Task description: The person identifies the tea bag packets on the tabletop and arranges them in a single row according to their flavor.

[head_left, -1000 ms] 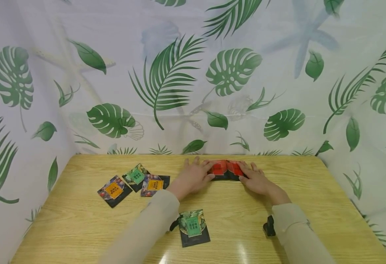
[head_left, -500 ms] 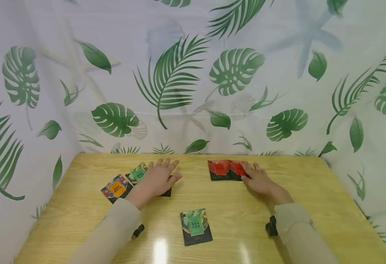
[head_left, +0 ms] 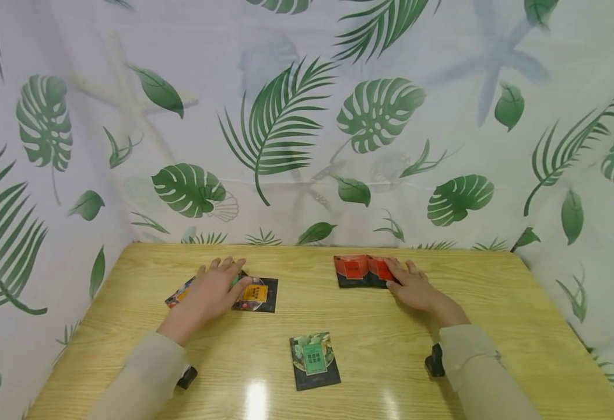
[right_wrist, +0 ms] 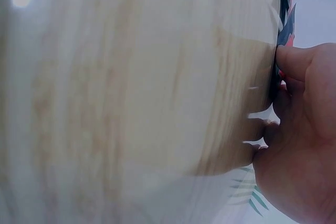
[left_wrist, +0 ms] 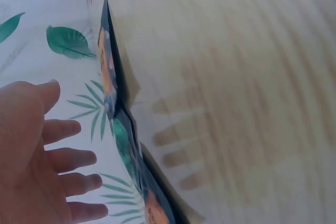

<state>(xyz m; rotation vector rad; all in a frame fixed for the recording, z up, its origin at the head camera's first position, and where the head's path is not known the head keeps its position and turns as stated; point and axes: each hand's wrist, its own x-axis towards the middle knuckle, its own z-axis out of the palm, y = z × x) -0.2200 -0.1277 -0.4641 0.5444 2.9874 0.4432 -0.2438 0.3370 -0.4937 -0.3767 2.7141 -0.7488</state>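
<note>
Red packets, two, lie paired and level near the table's far edge; the right hand touches the right-hand one, pinching or not I cannot tell. The left hand, fingers spread, holding nothing, hovers over three loosely clustered packets, not lined up. One green packet lies alone, nearer. Contents are hidden.

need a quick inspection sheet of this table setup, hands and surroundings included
surface: wood-grain table, light reflections towards the near side
job's things: two red packets side by side near the far edge; lone green packet nearer the person; two orange-labelled packets and a second green packet grouped left, partly hidden in the head view
clutter: nothing seen
hands: left hand over the left group, fingers apart; right hand touching the right-hand red packet
cables: nothing seen
surroundings: white leaf-print backdrop behind and at both sides
</note>
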